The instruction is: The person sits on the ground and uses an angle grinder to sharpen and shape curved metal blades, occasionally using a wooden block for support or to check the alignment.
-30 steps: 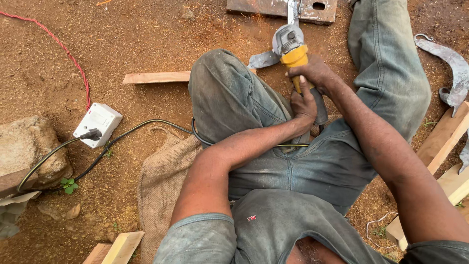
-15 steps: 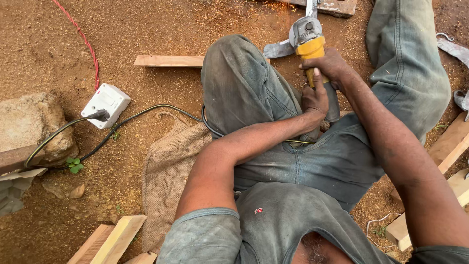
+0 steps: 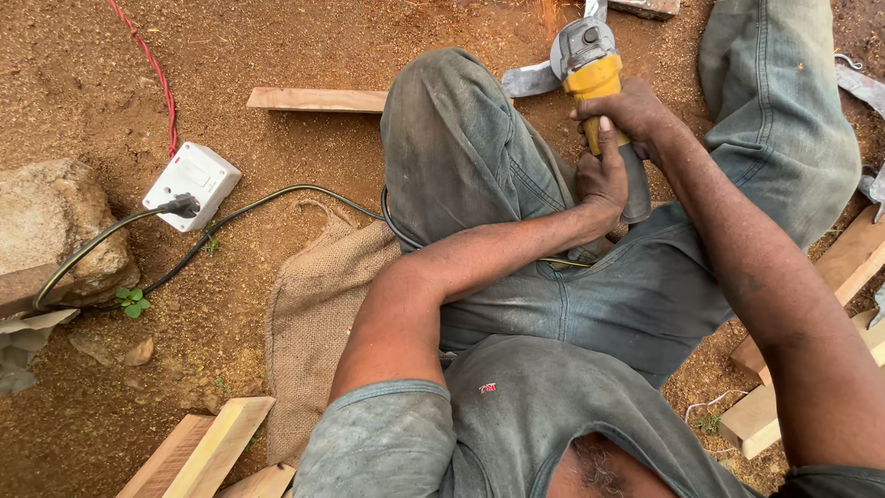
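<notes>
I sit on red dirt with a yellow and grey angle grinder [image 3: 590,65] held between my knees. My right hand [image 3: 631,111] is wrapped around its yellow body. My left hand [image 3: 601,180] grips the dark rear handle just below. The grinder's head points away from me at a grey metal blade [image 3: 530,81] lying on the ground at the top edge. The disc itself is out of the frame.
A black cable [image 3: 277,198] runs from under my left leg to a white socket box [image 3: 192,184] near a rock [image 3: 55,226]. A red wire [image 3: 152,69], burlap sack [image 3: 318,314], wood planks [image 3: 313,99] and more curved metal pieces [image 3: 862,88] lie around.
The view has shifted, so everything sits further right and lower in the frame. Both hands keep the same hold on the grinder.
</notes>
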